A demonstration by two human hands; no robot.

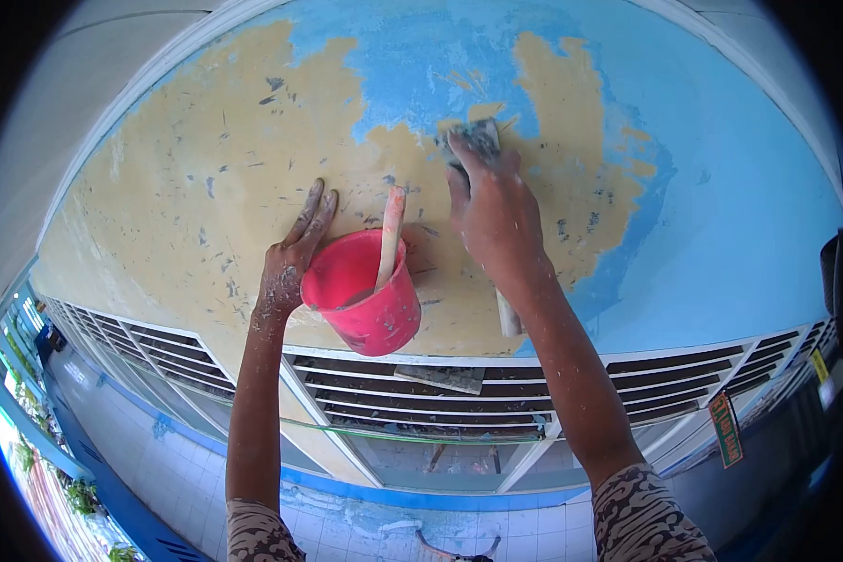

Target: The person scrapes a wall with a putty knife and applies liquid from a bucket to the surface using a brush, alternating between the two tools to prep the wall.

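My left hand [288, 258] grips the rim of a pink bucket [375, 314] in front of the wall, with two fingers stretched up beside it. A pale wooden handle [391, 234] stands up out of the bucket, its lower end hidden inside. Higher up and to the right, my right hand [496, 201] is closed on a scraper [478, 139], whose stained flat blade lies against the wall [197, 140]. The blade sits at the border between bare beige surface and blue paint [431, 75]. Grey smears coat my left fingers.
A louvred vent [421, 398] runs below the wall, with a flat stained board [440, 378] lying on its slats. Beneath my right forearm shows the end of a pale stick [509, 317]. A sign [726, 429] hangs at right. Far below lies a tiled floor [173, 468].
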